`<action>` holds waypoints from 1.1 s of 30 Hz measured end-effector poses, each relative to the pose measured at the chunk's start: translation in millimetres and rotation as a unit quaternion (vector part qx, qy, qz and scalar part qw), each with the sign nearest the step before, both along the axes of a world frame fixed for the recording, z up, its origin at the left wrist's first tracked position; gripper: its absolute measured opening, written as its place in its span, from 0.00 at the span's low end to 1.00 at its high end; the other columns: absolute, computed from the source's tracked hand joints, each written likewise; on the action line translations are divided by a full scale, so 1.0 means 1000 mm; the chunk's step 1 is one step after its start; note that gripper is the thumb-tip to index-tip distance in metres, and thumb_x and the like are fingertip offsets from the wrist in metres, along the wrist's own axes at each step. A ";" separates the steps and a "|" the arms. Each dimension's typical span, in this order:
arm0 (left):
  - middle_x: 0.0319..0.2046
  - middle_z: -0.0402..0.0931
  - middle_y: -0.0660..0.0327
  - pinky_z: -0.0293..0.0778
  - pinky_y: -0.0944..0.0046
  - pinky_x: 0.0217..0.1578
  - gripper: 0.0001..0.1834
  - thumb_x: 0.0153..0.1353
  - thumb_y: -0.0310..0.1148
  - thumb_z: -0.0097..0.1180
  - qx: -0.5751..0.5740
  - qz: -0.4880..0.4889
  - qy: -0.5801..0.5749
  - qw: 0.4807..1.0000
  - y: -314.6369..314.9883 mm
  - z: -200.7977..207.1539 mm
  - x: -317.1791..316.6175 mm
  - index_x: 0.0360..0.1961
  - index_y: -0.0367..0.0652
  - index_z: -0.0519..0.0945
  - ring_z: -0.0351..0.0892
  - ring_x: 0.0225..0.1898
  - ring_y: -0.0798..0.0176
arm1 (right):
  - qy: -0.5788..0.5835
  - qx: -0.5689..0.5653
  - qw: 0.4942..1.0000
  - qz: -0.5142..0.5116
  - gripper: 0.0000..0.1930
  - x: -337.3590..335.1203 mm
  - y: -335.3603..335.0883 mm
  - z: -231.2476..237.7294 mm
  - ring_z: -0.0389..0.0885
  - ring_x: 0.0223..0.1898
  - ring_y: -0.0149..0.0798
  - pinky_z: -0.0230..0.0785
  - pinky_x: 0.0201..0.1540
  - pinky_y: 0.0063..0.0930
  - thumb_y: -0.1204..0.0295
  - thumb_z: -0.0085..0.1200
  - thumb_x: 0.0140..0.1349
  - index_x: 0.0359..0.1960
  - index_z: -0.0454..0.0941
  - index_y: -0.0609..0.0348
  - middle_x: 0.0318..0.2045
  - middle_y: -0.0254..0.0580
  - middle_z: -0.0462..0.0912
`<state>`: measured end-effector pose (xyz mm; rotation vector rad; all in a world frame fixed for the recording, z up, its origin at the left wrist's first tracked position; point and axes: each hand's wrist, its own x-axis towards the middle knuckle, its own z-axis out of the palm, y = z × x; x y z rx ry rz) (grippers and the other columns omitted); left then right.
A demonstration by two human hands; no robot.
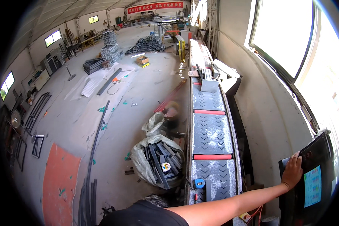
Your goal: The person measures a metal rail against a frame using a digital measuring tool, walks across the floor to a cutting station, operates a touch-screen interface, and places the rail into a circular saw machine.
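My left arm stretches across the lower part of the view toward the right, bare below a black sleeve. My left hand [293,171] lies against the upper left part of a black control panel [293,199], its fingers extended and pointing up. To the right of the hand is a lit blue screen [313,186] on that panel. Left of the panel, beyond the forearm, a blue tape measure [199,183] sits on a dusty roller conveyor [211,135]. Close to the tape lies a short dark profile [208,191]. My right hand is outside the view.
An open white sack [137,158] of dark profile offcuts stands left of the conveyor, a round white tape among them. Farther along the conveyor lie metal pieces [209,86]. Long profiles [98,139] and an orange sheet [60,180] lie on the floor. A window [282,34] is at right.
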<state>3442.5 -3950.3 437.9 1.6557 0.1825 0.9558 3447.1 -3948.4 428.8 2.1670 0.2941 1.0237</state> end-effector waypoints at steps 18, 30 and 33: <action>0.43 0.68 0.47 0.65 0.50 0.47 0.16 0.48 0.25 0.47 0.067 0.090 -0.058 0.992 -0.004 0.006 -0.010 0.41 0.34 0.68 0.69 0.46 0.47 | 0.008 0.015 1.000 0.018 0.17 0.007 -0.031 -0.015 0.57 0.57 0.28 0.64 0.41 0.14 0.62 0.42 0.62 0.52 0.66 0.47 0.57 0.26 0.61; 0.51 0.62 0.44 0.57 0.51 0.56 0.19 0.46 0.26 0.45 0.084 -0.024 -0.044 0.995 -0.010 0.003 0.008 0.43 0.33 0.65 0.60 0.55 0.44 | -0.184 0.938 -0.027 -0.292 0.15 -0.336 -0.117 -0.403 0.75 0.35 0.38 0.65 0.21 0.27 0.58 0.43 0.61 0.43 0.70 0.53 0.41 0.37 0.75; 0.48 0.64 0.42 0.58 0.48 0.54 0.19 0.47 0.27 0.46 0.197 0.074 -0.043 0.977 0.036 -0.021 0.020 0.42 0.32 0.65 0.62 0.52 0.41 | -0.180 0.930 -0.046 -0.316 0.21 -0.304 -0.043 -0.396 0.78 0.32 0.49 0.74 0.25 0.40 0.60 0.49 0.55 0.43 0.68 0.65 0.39 0.47 0.75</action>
